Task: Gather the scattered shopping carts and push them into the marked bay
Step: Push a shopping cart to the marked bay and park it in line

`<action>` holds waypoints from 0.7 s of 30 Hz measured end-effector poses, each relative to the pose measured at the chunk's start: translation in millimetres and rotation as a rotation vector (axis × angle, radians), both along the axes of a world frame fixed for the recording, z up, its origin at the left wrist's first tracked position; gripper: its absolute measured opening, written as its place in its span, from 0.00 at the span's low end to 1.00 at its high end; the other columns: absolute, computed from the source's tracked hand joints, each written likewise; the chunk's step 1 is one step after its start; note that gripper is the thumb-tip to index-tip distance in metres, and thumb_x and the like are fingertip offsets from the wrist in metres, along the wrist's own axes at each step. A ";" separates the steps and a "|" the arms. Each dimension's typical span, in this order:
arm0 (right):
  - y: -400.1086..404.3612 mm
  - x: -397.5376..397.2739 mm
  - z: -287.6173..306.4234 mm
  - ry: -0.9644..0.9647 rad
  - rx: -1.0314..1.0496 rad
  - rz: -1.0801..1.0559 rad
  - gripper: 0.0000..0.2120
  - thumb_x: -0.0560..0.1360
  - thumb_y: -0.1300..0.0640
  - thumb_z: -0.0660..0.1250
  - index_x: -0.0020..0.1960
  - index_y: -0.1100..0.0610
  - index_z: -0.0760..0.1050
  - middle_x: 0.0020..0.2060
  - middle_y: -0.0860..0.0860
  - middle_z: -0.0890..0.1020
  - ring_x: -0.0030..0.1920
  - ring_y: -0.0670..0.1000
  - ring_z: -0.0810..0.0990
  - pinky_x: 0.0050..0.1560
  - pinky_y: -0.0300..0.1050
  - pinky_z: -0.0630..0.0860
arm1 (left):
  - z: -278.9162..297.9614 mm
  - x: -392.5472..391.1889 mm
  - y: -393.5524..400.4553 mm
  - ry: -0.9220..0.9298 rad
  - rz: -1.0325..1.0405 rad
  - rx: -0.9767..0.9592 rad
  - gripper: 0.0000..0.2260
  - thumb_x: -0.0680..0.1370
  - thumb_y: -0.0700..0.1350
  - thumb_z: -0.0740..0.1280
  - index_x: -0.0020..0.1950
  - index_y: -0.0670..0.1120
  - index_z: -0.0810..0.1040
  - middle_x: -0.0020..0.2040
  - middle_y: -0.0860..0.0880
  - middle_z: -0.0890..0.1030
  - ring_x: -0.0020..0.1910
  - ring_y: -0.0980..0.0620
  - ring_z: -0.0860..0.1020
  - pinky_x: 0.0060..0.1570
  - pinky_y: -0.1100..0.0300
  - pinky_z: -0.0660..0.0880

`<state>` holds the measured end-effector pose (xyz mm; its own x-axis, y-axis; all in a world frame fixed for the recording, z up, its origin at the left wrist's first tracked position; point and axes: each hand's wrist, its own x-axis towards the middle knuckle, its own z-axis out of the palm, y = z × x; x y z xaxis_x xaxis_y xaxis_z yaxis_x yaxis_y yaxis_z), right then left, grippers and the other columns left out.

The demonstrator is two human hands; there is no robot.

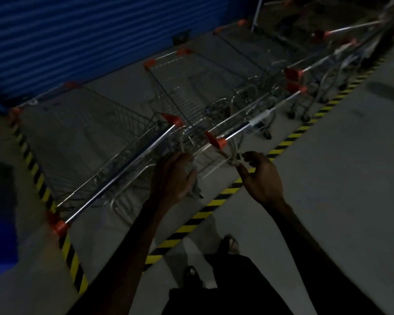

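Observation:
Several wire shopping carts with orange handle caps stand side by side inside the bay marked by yellow-black floor tape (214, 202). The nearest cart's handle (114, 178) runs diagonally at the left. The middle cart (187, 103) has its handle (248, 126) just ahead of my hands. A pale cord (228, 158) is knotted by that handle's orange cap (219, 142). My right hand (261, 178) pinches the cord at the knot. My left hand (175, 176) is curled round a grey bundle, apparently the same cord, against the cart frame. The light is dim.
A blue corrugated shutter (77, 37) closes the far side of the bay. More carts (305, 87) stand in a row toward the upper right. Grey concrete floor (328, 178) lies outside the tape. My sandalled feet (230, 244) stand just outside the line.

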<state>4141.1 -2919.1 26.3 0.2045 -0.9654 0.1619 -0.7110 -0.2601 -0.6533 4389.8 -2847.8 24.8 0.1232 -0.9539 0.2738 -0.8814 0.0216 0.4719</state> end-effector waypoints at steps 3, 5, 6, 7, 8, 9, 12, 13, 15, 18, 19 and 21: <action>18.4 -28.6 9.2 -0.036 0.002 -0.111 0.16 0.81 0.45 0.72 0.63 0.54 0.80 0.57 0.53 0.83 0.57 0.54 0.82 0.52 0.50 0.78 | 8.6 -26.7 -4.1 0.008 -0.091 -0.014 0.14 0.79 0.54 0.69 0.59 0.47 0.83 0.55 0.47 0.83 0.55 0.42 0.81 0.54 0.45 0.79; 27.9 -45.3 16.3 -0.044 0.003 -0.172 0.18 0.81 0.44 0.71 0.65 0.54 0.79 0.59 0.52 0.83 0.58 0.53 0.82 0.51 0.49 0.77 | 18.6 -47.1 -10.2 0.007 -0.146 -0.045 0.15 0.78 0.53 0.69 0.59 0.46 0.83 0.55 0.45 0.83 0.55 0.41 0.81 0.53 0.46 0.79; 31.4 -53.8 20.2 -0.044 -0.006 -0.197 0.19 0.81 0.44 0.71 0.66 0.54 0.79 0.60 0.52 0.83 0.57 0.52 0.82 0.50 0.48 0.76 | 25.9 -58.1 -14.2 0.020 -0.171 -0.060 0.14 0.77 0.53 0.70 0.58 0.46 0.84 0.55 0.46 0.84 0.55 0.41 0.81 0.53 0.47 0.79; 34.1 -62.9 24.0 -0.044 -0.019 -0.220 0.19 0.81 0.43 0.71 0.66 0.54 0.79 0.60 0.52 0.82 0.55 0.50 0.81 0.49 0.46 0.74 | 33.8 -69.0 -18.2 0.033 -0.201 -0.072 0.13 0.77 0.53 0.70 0.57 0.47 0.83 0.55 0.46 0.84 0.54 0.42 0.81 0.52 0.48 0.79; 36.2 -72.4 28.0 -0.043 -0.027 -0.241 0.19 0.81 0.43 0.71 0.66 0.55 0.78 0.60 0.52 0.82 0.53 0.48 0.80 0.49 0.45 0.73 | 41.6 -79.7 -21.7 0.038 -0.234 -0.088 0.13 0.77 0.54 0.69 0.56 0.47 0.83 0.55 0.48 0.83 0.54 0.43 0.81 0.52 0.49 0.79; 38.3 -81.8 31.8 -0.048 -0.030 -0.260 0.19 0.82 0.43 0.70 0.66 0.54 0.78 0.60 0.51 0.82 0.52 0.47 0.79 0.49 0.45 0.72 | 47.3 -89.9 -25.1 0.036 -0.264 -0.105 0.13 0.77 0.54 0.68 0.55 0.48 0.82 0.55 0.49 0.83 0.54 0.44 0.80 0.53 0.49 0.78; 41.3 -111.8 42.2 -0.085 -0.031 -0.319 0.19 0.82 0.43 0.70 0.67 0.53 0.78 0.61 0.51 0.82 0.56 0.50 0.81 0.52 0.48 0.76 | 58.1 -120.6 -33.1 0.059 -0.309 -0.172 0.10 0.77 0.52 0.71 0.55 0.48 0.82 0.53 0.51 0.83 0.53 0.46 0.80 0.52 0.49 0.78; 42.1 -122.5 45.9 -0.088 -0.037 -0.337 0.19 0.82 0.43 0.70 0.67 0.53 0.78 0.61 0.50 0.82 0.57 0.51 0.81 0.52 0.48 0.77 | 60.1 -131.2 -35.7 0.064 -0.318 -0.188 0.10 0.77 0.51 0.72 0.55 0.48 0.82 0.52 0.52 0.83 0.52 0.47 0.80 0.51 0.50 0.78; 43.6 -144.6 52.9 -0.084 -0.051 -0.358 0.19 0.82 0.43 0.69 0.67 0.53 0.78 0.61 0.50 0.82 0.57 0.51 0.82 0.53 0.48 0.77 | 64.0 -153.3 -40.7 0.056 -0.338 -0.198 0.10 0.77 0.50 0.74 0.55 0.49 0.82 0.52 0.52 0.82 0.51 0.48 0.80 0.51 0.51 0.78; 45.3 -178.6 62.9 -0.088 -0.050 -0.385 0.20 0.82 0.42 0.69 0.68 0.53 0.78 0.61 0.51 0.82 0.57 0.51 0.82 0.53 0.48 0.77 | 71.4 -187.2 -48.2 0.029 -0.363 -0.173 0.11 0.77 0.50 0.75 0.58 0.49 0.83 0.53 0.51 0.83 0.53 0.47 0.80 0.52 0.49 0.79; 45.9 -190.2 66.5 -0.089 -0.050 -0.395 0.19 0.82 0.42 0.69 0.67 0.53 0.78 0.61 0.51 0.82 0.57 0.51 0.82 0.53 0.48 0.78 | 74.2 -199.3 -50.6 0.025 -0.371 -0.165 0.12 0.77 0.50 0.75 0.58 0.49 0.83 0.54 0.50 0.83 0.54 0.46 0.80 0.52 0.49 0.79; 47.0 -212.5 73.4 -0.100 -0.060 -0.414 0.19 0.82 0.43 0.69 0.67 0.52 0.78 0.60 0.51 0.82 0.57 0.51 0.82 0.53 0.49 0.78 | 81.2 -224.0 -54.1 0.025 -0.393 -0.156 0.12 0.78 0.50 0.74 0.59 0.48 0.82 0.56 0.49 0.83 0.55 0.44 0.80 0.53 0.49 0.79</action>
<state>3928.6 -2872.0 99.7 -0.2176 -0.9509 0.2199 -0.6973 -0.0062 -0.7168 4165.8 -2901.9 106.0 -0.2333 -0.8768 0.4204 -0.7802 0.4268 0.4573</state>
